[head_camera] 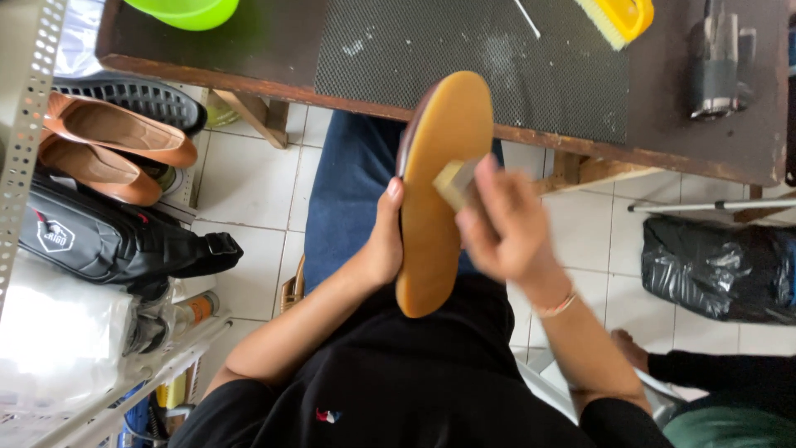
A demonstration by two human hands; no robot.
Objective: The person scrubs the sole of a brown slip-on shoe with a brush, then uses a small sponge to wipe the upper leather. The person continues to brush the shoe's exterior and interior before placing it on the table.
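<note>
— Where's the shoe (431,199)?
— Sole up, over the lap, its toe reaching the edge of the bench (705,133). The left hand (383,241) grips its side, fingers wrapped behind.
— And the right hand (502,224)?
— Fingers closed on a small pale block (454,182), pressed against the tan sole.
— Anything else nearby?
— A yellow brush (620,18) on the bench, brown shoes (112,141) on the shelf.

White tiled floor (249,187), dark wooden table (688,124) with black mesh mat (398,50), metal shelf (25,124) at left

right hand (503,222) motion-blurred, green bowl (186,12) cut off
</note>
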